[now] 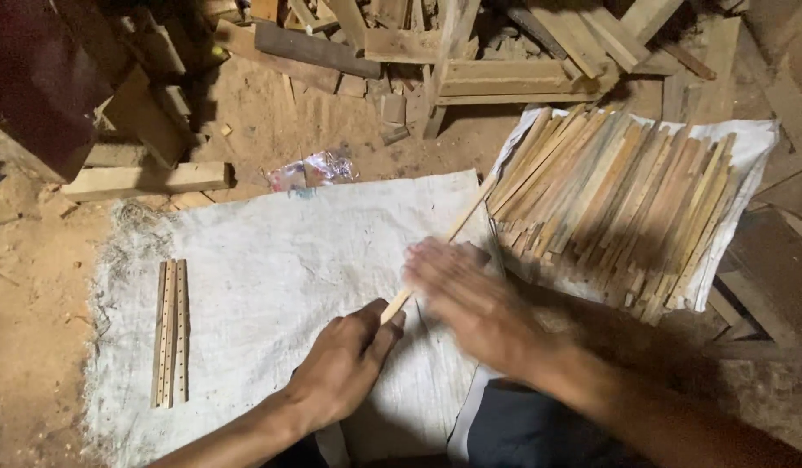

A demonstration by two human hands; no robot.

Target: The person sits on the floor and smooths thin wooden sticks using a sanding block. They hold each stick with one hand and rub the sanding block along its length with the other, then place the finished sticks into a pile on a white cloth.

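Our left hand (345,364) pinches a thin wooden slat (444,243) over woven sacking (271,260), our blurred right hand (462,295) seemingly open, a crinkled foil wrapper (312,171) beyond.

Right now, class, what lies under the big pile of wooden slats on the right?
A white woven sack lies under the pile of wooden slats; its edges show along the top, right and lower sides. The slats cover its middle, so anything else beneath them cannot be seen.

- Two bare hands are showing: the left hand (345,364) and the blurred right hand (466,299).
- One thin pale wooden stick (453,234) is lying between them.
- Three drilled wooden strips (170,333) are lying together.
- Two white woven sacks (271,260) are lying spread.
- One crumpled shiny wrapper (312,170) is lying beyond.
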